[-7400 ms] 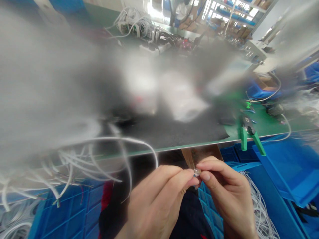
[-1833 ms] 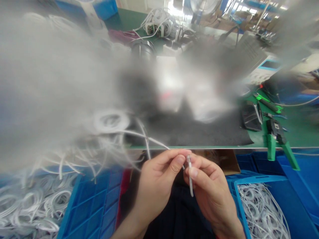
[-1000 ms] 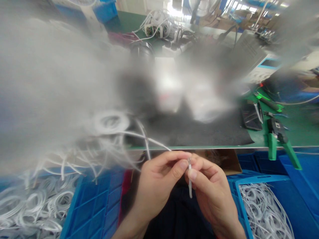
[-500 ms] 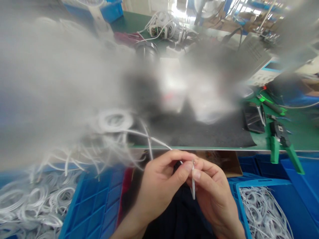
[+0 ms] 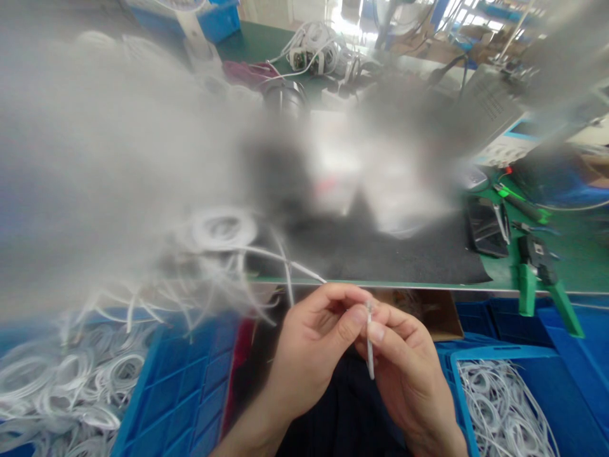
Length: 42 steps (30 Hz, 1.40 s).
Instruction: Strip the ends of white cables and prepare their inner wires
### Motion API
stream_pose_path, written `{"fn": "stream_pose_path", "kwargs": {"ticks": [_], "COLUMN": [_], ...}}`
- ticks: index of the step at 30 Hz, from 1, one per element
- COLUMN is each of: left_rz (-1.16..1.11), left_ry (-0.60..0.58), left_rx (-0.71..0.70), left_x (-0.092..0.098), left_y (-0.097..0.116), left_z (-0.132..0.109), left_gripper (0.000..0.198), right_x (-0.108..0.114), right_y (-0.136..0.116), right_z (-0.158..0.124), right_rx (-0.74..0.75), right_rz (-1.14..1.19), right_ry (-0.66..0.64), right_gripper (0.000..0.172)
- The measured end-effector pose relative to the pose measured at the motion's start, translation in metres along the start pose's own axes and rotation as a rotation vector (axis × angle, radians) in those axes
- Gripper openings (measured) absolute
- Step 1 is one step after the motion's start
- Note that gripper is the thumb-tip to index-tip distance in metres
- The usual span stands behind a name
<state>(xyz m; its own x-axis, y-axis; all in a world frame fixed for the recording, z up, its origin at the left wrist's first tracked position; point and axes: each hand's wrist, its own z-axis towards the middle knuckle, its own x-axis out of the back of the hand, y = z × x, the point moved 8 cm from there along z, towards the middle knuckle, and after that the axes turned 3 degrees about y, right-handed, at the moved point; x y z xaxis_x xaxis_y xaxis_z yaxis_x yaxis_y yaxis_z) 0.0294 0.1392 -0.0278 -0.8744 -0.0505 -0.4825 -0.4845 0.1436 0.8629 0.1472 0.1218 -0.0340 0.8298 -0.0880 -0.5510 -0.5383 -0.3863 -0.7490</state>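
Observation:
My left hand (image 5: 311,346) and my right hand (image 5: 409,365) meet in front of the bench edge, both closed in a pinch. Between their fingertips is the end of a white cable (image 5: 370,358). A short length of it points down, and its small tip shows at the top, too small to make out fully. My left thumb presses close to that tip, while my right thumb lies against the cable's side. Behind my left hand, a white cable (image 5: 304,271) runs up to a blurred white coil (image 5: 223,228) on the bench.
Green-handled crimping pliers (image 5: 540,266) and a black phone-like object (image 5: 488,225) lie on the bench at right. A blue crate (image 5: 176,374) with coiled white cables stands at lower left, another blue crate (image 5: 504,349) at lower right. Much of the upper left is smeared.
The bench and its things sit slightly further right in the view. Both hands keep their pinch on the cable, with only a slight shift of the fingers.

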Motion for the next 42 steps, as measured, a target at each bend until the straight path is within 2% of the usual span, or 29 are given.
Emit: {"fn": "stream_pose_path", "kwargs": {"ticks": [35,42], "left_rz": [0.025,-0.043], "left_ry": [0.006,-0.006], "left_rx": [0.009,0.056], "left_x": [0.0049,0.0068], "left_y": [0.0005,-0.0083], "left_z": [0.0006,-0.0009], "left_gripper": [0.006,0.014], "right_x": [0.0010,0.0026], "right_y": [0.0005,-0.0015], "right_z": [0.0000,0.0023], "right_rx": [0.040,0.073], "right_rz": [-0.018,-0.075], "right_ry": [0.002,-0.001], "right_gripper": [0.012,0.013]}}
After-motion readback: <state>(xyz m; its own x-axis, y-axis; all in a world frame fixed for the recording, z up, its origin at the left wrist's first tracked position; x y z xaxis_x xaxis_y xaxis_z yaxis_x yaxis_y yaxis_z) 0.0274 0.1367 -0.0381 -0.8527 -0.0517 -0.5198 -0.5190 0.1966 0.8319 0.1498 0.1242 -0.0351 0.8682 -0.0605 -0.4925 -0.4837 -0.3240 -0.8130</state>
